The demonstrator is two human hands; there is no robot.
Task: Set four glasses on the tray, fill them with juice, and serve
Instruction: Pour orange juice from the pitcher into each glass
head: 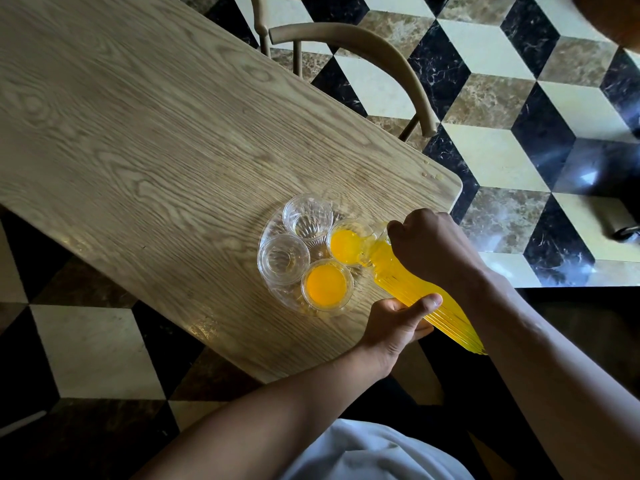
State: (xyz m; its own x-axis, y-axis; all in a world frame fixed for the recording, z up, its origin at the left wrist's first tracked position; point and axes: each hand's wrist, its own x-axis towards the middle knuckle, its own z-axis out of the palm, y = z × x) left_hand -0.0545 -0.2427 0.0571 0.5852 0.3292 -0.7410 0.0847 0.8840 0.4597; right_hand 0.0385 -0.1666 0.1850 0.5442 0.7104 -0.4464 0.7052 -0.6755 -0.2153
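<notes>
Both hands closed on a ribbed juice jug point(408, 289), left hand point(398, 323) under its body, right hand point(433, 247) near the spout, a person fills the second of four glasses point(348, 245) on a glass tray point(268, 223) near the table's point(138, 133) corner, where a slow, steady tilt should prevent splashing.

Bare forearms, no sleeves; white garment point(374, 455) at torso.

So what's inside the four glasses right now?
Two glasses hold orange juice: the nearest glass and the right glass, which the jug is filling. The far glass and left glass look empty.
</notes>
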